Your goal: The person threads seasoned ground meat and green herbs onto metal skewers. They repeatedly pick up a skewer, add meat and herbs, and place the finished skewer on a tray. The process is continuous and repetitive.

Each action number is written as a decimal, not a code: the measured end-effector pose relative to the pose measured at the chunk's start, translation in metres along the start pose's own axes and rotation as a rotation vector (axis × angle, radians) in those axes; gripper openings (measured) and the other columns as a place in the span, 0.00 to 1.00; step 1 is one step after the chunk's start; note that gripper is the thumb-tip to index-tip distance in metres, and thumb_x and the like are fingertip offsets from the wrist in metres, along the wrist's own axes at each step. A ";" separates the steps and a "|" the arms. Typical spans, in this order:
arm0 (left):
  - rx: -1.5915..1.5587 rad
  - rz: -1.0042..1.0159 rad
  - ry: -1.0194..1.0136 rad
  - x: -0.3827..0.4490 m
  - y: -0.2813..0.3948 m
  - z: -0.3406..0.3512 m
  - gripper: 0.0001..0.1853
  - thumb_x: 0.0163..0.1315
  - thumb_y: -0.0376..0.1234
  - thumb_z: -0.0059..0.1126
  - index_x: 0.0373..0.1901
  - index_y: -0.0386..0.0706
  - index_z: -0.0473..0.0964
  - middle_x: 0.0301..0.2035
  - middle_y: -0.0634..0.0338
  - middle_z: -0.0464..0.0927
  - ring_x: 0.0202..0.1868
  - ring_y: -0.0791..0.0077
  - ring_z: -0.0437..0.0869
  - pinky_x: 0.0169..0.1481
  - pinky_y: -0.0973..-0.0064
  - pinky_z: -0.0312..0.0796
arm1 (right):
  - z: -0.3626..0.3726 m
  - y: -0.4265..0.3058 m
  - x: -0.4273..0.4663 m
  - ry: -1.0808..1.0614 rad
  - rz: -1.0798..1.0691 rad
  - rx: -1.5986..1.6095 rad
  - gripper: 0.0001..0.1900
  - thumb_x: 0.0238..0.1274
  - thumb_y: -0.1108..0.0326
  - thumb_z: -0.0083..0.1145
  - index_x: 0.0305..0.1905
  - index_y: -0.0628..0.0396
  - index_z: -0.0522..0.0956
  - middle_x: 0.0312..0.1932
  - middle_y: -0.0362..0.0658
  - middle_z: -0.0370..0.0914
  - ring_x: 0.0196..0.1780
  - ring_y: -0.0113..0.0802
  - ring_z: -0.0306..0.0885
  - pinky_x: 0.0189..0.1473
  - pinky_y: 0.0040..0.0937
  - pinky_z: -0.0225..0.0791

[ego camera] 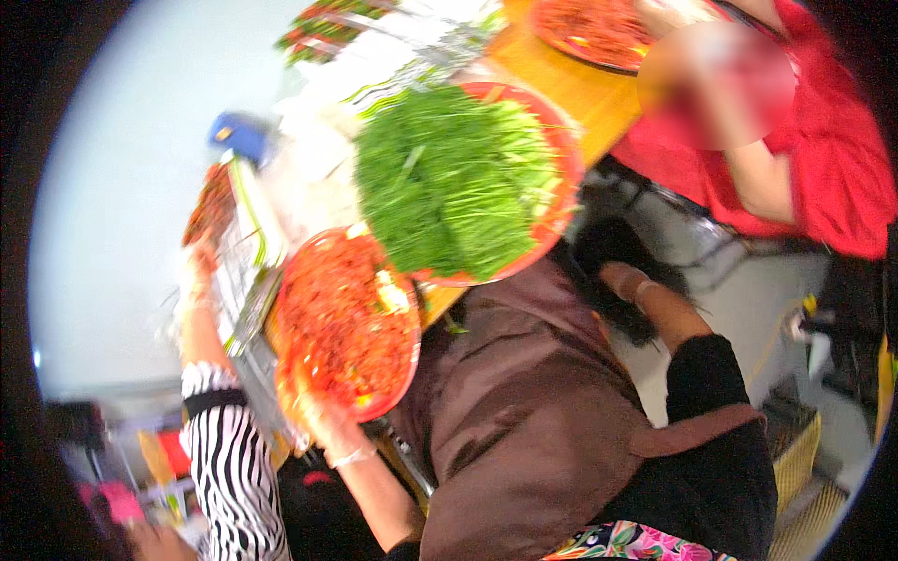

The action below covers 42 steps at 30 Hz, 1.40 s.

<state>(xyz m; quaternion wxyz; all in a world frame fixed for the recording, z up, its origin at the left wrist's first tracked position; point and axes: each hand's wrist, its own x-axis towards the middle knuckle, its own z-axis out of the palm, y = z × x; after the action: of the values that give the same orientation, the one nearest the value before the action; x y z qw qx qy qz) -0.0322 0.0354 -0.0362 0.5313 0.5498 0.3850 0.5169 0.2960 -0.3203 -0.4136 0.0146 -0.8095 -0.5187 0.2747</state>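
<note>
My left hand (316,414), blurred, lies at the near left edge of a red bowl (414,365) of chopped red paste (344,315); its fingers overlap the rim and the paste, and I cannot tell whether they grip. My right hand (624,280) hangs to the right of my brown apron (519,393), against something dark and fuzzy; its fingers are unclear. Beyond the paste bowl, a larger red bowl (570,168) holds a heap of green stalks, likely chives (449,182).
At left, a co-worker's hand (200,266) in a zebra-striped sleeve (235,477) is at red-coated food (209,200). A person in red (835,154) works by another paste dish (596,31) on the wooden table (603,105). A blue object (242,137) stands beyond.
</note>
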 end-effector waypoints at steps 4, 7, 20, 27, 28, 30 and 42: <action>0.026 0.000 0.036 -0.006 0.008 0.006 0.14 0.58 0.23 0.52 0.46 0.29 0.72 0.44 0.50 0.77 0.44 0.65 0.79 0.50 0.71 0.73 | -0.022 -0.026 0.029 -0.044 0.047 0.011 0.12 0.57 0.69 0.45 0.42 0.57 0.78 0.44 0.52 0.77 0.46 0.49 0.75 0.48 0.39 0.68; 0.045 -0.034 0.058 -0.010 0.012 -0.001 0.14 0.58 0.23 0.51 0.47 0.30 0.71 0.44 0.49 0.76 0.44 0.65 0.79 0.49 0.72 0.73 | -0.023 -0.014 0.023 -0.041 0.050 0.065 0.12 0.58 0.68 0.45 0.40 0.58 0.79 0.41 0.52 0.77 0.44 0.49 0.76 0.46 0.40 0.69; 0.007 -0.098 0.114 -0.011 0.008 -0.003 0.11 0.58 0.22 0.51 0.43 0.32 0.75 0.41 0.55 0.78 0.40 0.71 0.80 0.45 0.79 0.72 | -0.037 0.011 -0.016 0.799 0.363 0.965 0.14 0.65 0.61 0.49 0.45 0.60 0.77 0.37 0.38 0.77 0.40 0.27 0.71 0.45 0.27 0.65; 0.035 -0.011 0.154 -0.005 -0.012 -0.026 0.12 0.57 0.21 0.52 0.44 0.31 0.74 0.40 0.54 0.79 0.39 0.70 0.80 0.46 0.77 0.73 | -0.189 -0.102 -0.123 1.001 0.163 0.705 0.12 0.68 0.64 0.44 0.39 0.60 0.76 0.24 0.35 0.70 0.28 0.21 0.65 0.33 0.21 0.61; 0.034 -0.003 0.143 -0.005 -0.018 -0.026 0.12 0.57 0.21 0.52 0.44 0.31 0.74 0.40 0.54 0.79 0.39 0.70 0.80 0.46 0.77 0.73 | -0.223 -0.131 -0.144 0.994 0.172 0.715 0.12 0.68 0.64 0.43 0.38 0.60 0.76 0.24 0.35 0.70 0.28 0.20 0.65 0.32 0.21 0.60; 0.025 0.016 0.142 -0.005 -0.022 -0.032 0.12 0.58 0.22 0.52 0.44 0.31 0.75 0.39 0.54 0.79 0.39 0.70 0.81 0.45 0.77 0.74 | -0.285 -0.169 -0.184 1.068 0.109 0.720 0.12 0.68 0.65 0.43 0.40 0.60 0.75 0.25 0.36 0.70 0.28 0.20 0.64 0.30 0.20 0.59; -0.152 -0.045 0.225 -0.005 -0.018 -0.066 0.10 0.56 0.20 0.53 0.40 0.30 0.75 0.39 0.54 0.79 0.38 0.72 0.81 0.46 0.79 0.73 | -0.470 -0.318 -0.045 1.236 -0.512 0.250 0.15 0.63 0.64 0.46 0.49 0.63 0.74 0.36 0.45 0.77 0.42 0.31 0.76 0.44 0.26 0.69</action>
<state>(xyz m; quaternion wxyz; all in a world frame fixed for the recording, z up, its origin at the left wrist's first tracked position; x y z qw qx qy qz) -0.0957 0.0448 -0.0610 0.5362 0.4378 0.4140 0.5911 0.2337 -0.0892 0.1025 0.4663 -0.6615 -0.5548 -0.1925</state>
